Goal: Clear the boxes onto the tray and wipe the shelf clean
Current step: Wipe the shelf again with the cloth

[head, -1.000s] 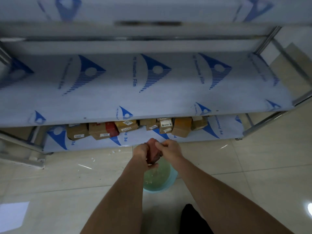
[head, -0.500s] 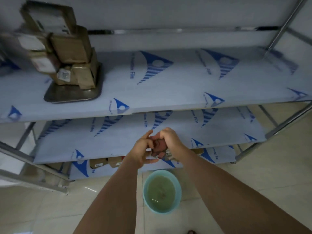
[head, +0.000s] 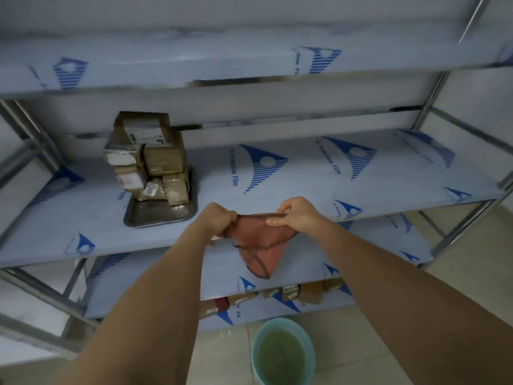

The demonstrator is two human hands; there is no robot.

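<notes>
**Boxes stacked on the tray, wiping not yet begun**

Nearest the camera, on the tiled floor, a teal bucket (head: 283,354) of cloudy greenish water is seen, standing just in front of the rack's lowest level. Above it, a reddish cloth (head: 259,245) is held spread between both hands: its left corner is bunched in the clenched fingers of the left hand (head: 216,220), while its upper edge is pinched by the thumb and fingers of the right hand (head: 295,215). The cloth hangs free in the air in front of the shelf edge; no surface is touched by it.

Behind the hands, the middle shelf (head: 319,184), covered in blue-printed protective film, is seen bare over most of its width. At its left part a metal tray (head: 144,215) rests on it, and a pile of brown cardboard boxes (head: 147,159) is stacked on the tray, several layers high and slightly uneven.

The clearing step is judged done for this shelf, since no loose box is visible on it outside the tray. The wiping is judged still to be carried out. Lower down, under the second level, more boxes (head: 288,293) are seen on the bottom shelf; whether those belong to the task cannot be told.
</notes>
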